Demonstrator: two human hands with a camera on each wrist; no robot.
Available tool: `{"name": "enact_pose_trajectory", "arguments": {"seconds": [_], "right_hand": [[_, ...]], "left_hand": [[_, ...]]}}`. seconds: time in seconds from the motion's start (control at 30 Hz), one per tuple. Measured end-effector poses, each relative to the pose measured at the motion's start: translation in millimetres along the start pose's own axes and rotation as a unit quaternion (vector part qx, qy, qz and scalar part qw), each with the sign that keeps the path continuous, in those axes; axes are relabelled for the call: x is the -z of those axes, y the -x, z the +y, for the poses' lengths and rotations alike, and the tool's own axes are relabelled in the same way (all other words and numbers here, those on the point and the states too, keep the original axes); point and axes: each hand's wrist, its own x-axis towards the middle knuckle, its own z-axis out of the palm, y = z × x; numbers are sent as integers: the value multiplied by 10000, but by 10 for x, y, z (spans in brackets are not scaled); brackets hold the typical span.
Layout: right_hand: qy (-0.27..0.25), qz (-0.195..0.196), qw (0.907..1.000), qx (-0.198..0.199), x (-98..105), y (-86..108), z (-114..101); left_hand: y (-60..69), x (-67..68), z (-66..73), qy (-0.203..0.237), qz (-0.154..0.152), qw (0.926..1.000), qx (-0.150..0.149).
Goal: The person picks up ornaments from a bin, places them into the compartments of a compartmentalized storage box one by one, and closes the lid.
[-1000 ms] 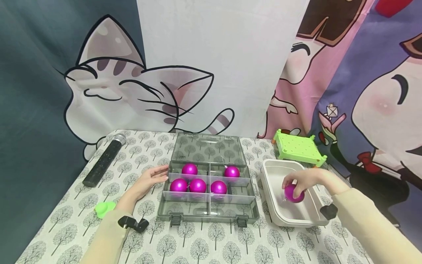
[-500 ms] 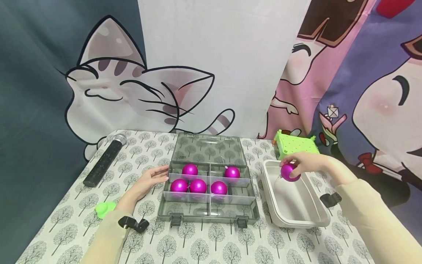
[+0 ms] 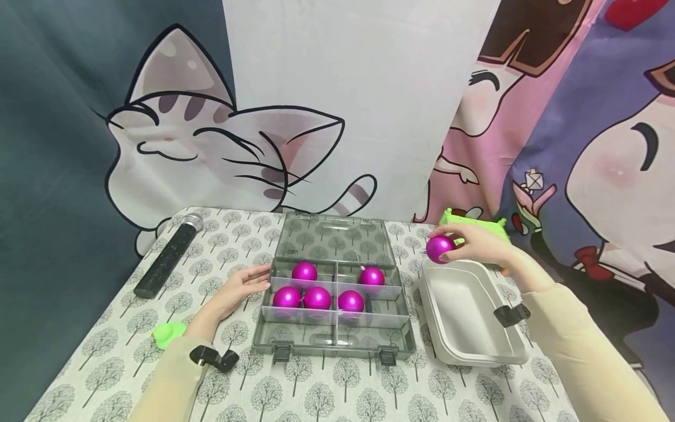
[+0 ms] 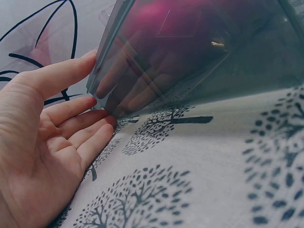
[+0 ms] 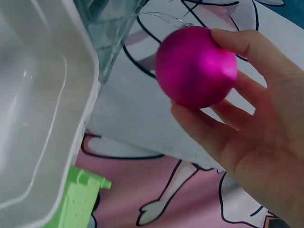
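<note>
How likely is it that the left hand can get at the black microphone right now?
Probably yes: the left hand holds nothing, and no object stands between it and the microphone.

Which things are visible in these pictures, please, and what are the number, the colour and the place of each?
Backdrop: one, multicoloured cartoon, at the back
Table: one, white tree-print cover, before the backdrop
Case: one, see-through grey, open, mid-table
Tub: one, off-white, right of the case
Balls: six, magenta, five in the case, one held
Stand: one, green, behind the tub, partly hidden
Microphone: one, black and silver, far left
Duck: one, green, by the left sleeve
Cameras: two, black, on the wrists
Sleeves: two, cream, on the arms
Left hand: one, bare, touching the case's left side
Right hand: one, bare, holding a ball
</note>
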Motion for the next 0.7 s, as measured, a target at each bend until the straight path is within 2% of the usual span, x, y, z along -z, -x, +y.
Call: {"name": "enact_pose_trajectory", "arguments": {"seconds": [0.17, 0.4, 0.53, 0.7], "right_hand": [[-517, 230, 9983, -164, -108, -88, -80], [-1064, 485, 9931, 113, -325, -181, -167], [-1246, 451, 9910, 177, -439, -212, -186], [-1466, 155, 9887, 281, -557, -244, -196]], "left_hand": [[0, -2, 3, -23, -1, 10000, -11], [1, -13, 14, -64, 14, 10000, 21], [2, -11, 17, -46, -13, 10000, 14], [9, -4, 18, -5, -49, 10000, 6]]}}
